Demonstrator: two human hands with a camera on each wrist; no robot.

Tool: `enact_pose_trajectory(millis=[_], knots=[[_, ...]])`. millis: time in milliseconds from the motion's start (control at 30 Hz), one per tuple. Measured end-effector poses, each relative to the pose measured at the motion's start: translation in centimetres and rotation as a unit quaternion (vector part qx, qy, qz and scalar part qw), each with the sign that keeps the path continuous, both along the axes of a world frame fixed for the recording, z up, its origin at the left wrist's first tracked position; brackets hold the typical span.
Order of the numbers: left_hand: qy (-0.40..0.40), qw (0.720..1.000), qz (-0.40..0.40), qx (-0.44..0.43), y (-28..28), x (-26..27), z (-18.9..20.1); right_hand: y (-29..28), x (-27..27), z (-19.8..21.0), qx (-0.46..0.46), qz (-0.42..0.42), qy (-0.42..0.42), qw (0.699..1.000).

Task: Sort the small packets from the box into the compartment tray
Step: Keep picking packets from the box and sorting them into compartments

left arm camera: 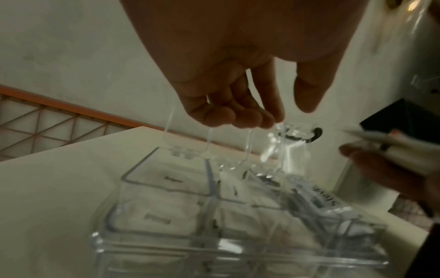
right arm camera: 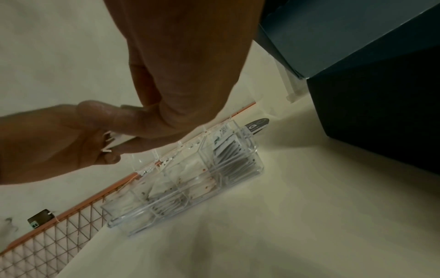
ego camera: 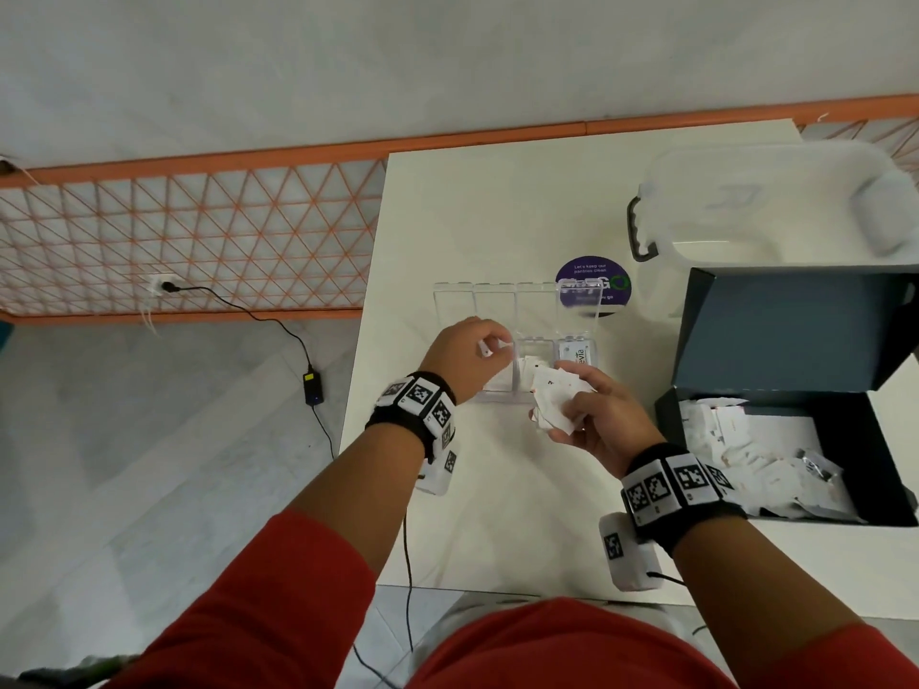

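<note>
A clear compartment tray stands mid-table with its lids raised; white packets lie in its compartments, and one at the right end carries green print. My left hand hovers just above the tray's left compartments, fingers loosely curled, thumb apart, nothing between them in the left wrist view. Just in front of the tray's right half, my right hand grips a bunch of white packets, pinched between thumb and fingers. The dark box with more loose packets sits open at the right.
A clear storage bin with a black handle stands at the back right. A purple round sticker lies behind the tray. The table's left edge drops to the floor, where a cable and power adapter lie by an orange mesh fence.
</note>
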State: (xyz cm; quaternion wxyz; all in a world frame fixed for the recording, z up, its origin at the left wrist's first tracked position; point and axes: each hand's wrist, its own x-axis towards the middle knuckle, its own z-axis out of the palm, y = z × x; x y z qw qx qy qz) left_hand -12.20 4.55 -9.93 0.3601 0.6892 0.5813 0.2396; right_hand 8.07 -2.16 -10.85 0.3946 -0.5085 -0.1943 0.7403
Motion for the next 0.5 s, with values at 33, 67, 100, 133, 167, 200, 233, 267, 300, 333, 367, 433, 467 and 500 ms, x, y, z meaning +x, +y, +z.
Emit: enact_pose_trajectory(millis=[33,67,100,133,167,200,233,267,300,333,367,433,467,500], knots=[[-0.014,0.999,-0.011,-0.026,-0.3,0.4,0.4,-0.1,-0.1,0.1,0.001,0.003,-0.001,1.000],[-0.024,0.998,-0.024,-0.056,-0.6,0.7,0.7,-0.1,-0.2,0.1,0.003,0.007,-0.003,1.000],[-0.032,0.995,-0.036,-0.082,-0.8,1.1,0.9,-0.2,-0.3,0.2,0.005,0.011,-0.005,1.000],[-0.038,0.993,-0.047,-0.099,-1.0,1.4,1.0,-0.3,-0.4,0.3,0.006,0.014,-0.006,1.000],[-0.040,0.992,-0.057,-0.109,-1.2,1.7,1.2,-0.3,-0.5,0.3,0.007,0.017,-0.006,1.000],[-0.040,0.991,-0.064,-0.115,-1.3,1.9,1.2,-0.4,-0.5,0.4,0.009,0.021,-0.006,1.000],[-0.043,0.990,-0.065,-0.118,-1.3,2.0,1.3,-0.5,-0.6,0.5,0.011,0.025,-0.006,1.000],[-0.046,0.990,-0.062,-0.119,-1.4,2.1,1.5,-0.6,-0.6,0.5,0.013,0.028,-0.008,0.999],[-0.052,0.990,-0.054,-0.120,-1.4,2.0,1.6,-0.7,-0.6,0.6,0.015,0.029,-0.011,0.999],[-0.061,0.990,-0.045,-0.122,-1.4,1.9,1.7,-0.7,-0.6,0.6,0.016,0.028,-0.013,0.999],[-0.072,0.989,-0.035,-0.126,-1.4,1.7,1.8,-0.8,-0.6,0.6,0.016,0.023,-0.014,1.000],[-0.086,0.988,-0.019,-0.129,-1.5,1.2,1.9,-1.0,-0.5,0.5,0.014,0.012,-0.012,1.000],[-0.089,0.988,-0.008,-0.129,-1.4,1.0,2.0,-1.1,-0.5,0.4,0.013,0.009,-0.011,1.000],[-0.093,0.987,0.006,-0.130,-1.4,0.8,1.9,-1.1,-0.5,0.3,0.011,0.007,-0.012,1.000]])
